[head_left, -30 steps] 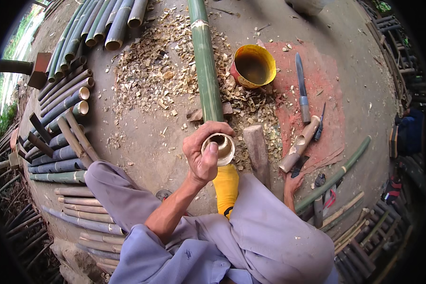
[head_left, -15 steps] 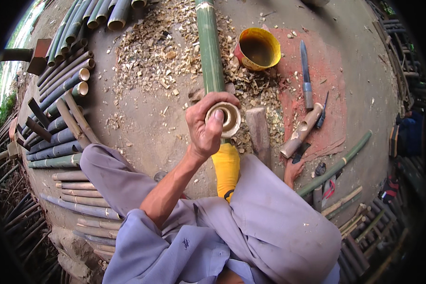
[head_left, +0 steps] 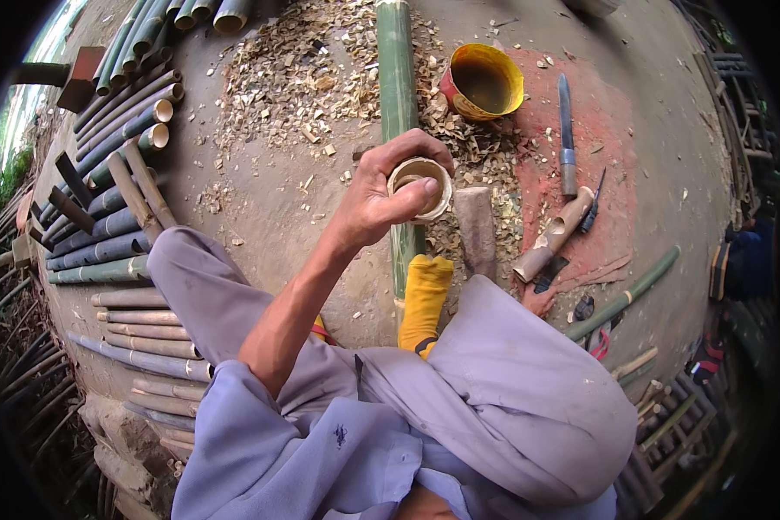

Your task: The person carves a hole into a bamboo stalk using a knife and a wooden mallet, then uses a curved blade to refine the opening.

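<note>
My left hand [head_left: 381, 192] is closed around a pale bamboo tube [head_left: 445, 201] whose round open end faces up. Fingers wrap its far side, and the thumb hooks over the rim into the opening. The tube's length below my hand is hidden. Past my right knee, only part of my right hand [head_left: 539, 301] shows, closed by a dark, flat object [head_left: 550, 274] that I cannot identify. Beside that object lies a brown bamboo section [head_left: 556, 232] with a hole cut in its side. A long green bamboo pole [head_left: 396, 78] runs beneath my left hand, towards my yellow-socked foot [head_left: 425, 299].
A yellow-and-red bucket [head_left: 485, 82] stands among wood chips [head_left: 295, 95]. On a reddish patch lie a long-bladed knife [head_left: 567, 130] and a thin dark tool [head_left: 593, 201]. A wooden block [head_left: 475, 232] sits by my foot. Bamboo poles [head_left: 104, 247] are stacked at left.
My left hand has shifted slightly right with the tube, which is tilted differently; the thumb now reaches farther into the opening. My right hand sits lower behind the knee and shows less.
</note>
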{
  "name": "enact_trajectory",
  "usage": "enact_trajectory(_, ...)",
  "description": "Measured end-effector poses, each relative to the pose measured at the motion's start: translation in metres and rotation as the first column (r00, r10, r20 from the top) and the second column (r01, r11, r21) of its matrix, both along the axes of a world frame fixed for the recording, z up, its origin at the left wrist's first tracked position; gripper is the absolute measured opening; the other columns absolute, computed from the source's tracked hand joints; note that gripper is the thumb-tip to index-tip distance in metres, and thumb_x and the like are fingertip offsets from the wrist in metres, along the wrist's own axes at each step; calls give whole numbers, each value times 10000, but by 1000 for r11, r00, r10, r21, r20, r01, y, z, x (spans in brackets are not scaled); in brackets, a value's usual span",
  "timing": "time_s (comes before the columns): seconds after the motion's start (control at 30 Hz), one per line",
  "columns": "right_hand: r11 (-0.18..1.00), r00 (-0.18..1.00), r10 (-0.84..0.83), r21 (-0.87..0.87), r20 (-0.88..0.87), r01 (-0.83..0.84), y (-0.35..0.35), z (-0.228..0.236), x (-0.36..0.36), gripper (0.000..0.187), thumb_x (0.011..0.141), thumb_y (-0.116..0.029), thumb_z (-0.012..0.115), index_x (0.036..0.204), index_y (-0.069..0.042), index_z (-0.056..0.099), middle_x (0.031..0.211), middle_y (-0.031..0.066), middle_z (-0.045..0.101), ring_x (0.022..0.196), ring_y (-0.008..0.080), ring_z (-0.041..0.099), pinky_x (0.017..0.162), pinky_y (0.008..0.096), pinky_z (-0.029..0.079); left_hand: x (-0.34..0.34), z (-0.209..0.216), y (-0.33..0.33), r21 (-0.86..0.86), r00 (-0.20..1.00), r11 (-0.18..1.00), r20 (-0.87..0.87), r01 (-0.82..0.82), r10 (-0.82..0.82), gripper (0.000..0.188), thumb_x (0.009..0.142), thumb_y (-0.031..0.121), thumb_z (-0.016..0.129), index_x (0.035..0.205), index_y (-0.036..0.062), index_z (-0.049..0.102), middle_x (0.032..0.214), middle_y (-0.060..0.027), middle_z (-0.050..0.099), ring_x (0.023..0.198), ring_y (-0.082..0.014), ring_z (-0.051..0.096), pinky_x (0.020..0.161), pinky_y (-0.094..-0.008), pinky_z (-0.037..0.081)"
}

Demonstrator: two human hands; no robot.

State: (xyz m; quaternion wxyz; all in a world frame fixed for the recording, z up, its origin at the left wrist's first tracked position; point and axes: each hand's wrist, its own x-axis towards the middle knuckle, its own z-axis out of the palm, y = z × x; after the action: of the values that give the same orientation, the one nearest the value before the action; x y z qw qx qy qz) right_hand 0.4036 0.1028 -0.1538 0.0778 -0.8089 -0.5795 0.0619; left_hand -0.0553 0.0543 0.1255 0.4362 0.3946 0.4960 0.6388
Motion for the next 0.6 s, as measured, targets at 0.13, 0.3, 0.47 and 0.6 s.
enact_trajectory(0.13,1000,1000,-3,-25,-6,3,3,-5,4,544,747,-314,666,1152,-16,459,1053,271,524,1046,459,501,889,548,401,-7,3,-3,-87,995,992,-10,95,-96,365,765,316,611,966,12,615,979,-89,598,918,-157,582,819,-283,458)
enact_trajectory(0.3,999,1000,-12,-44,-6,12,4,-9,9,540,741,-316,672,1135,-14,460,1041,276,524,1044,461,500,886,548,401,-5,0,-1,-44,997,996,4,80,-80,345,774,302,617,971,21,643,885,-40,613,813,-104,580,724,-247,461)
enact_trajectory(0.47,1000,1000,19,-15,-18,-19,5,-6,4,527,750,-312,663,1135,-15,459,1048,275,524,1043,463,498,887,549,400,-7,-2,-3,-29,996,997,53,71,-69,332,777,298,667,970,29,651,842,-13,623,768,-79,581,687,-235,468)
enact_trajectory(0.6,999,999,35,-20,-25,-35,3,2,3,520,757,-311,657,1135,-15,458,1052,275,524,1043,465,497,887,550,399,-9,4,-3,-72,984,989,135,127,-117,412,739,343,742,989,28,650,933,-35,621,838,-94,587,746,-237,472)
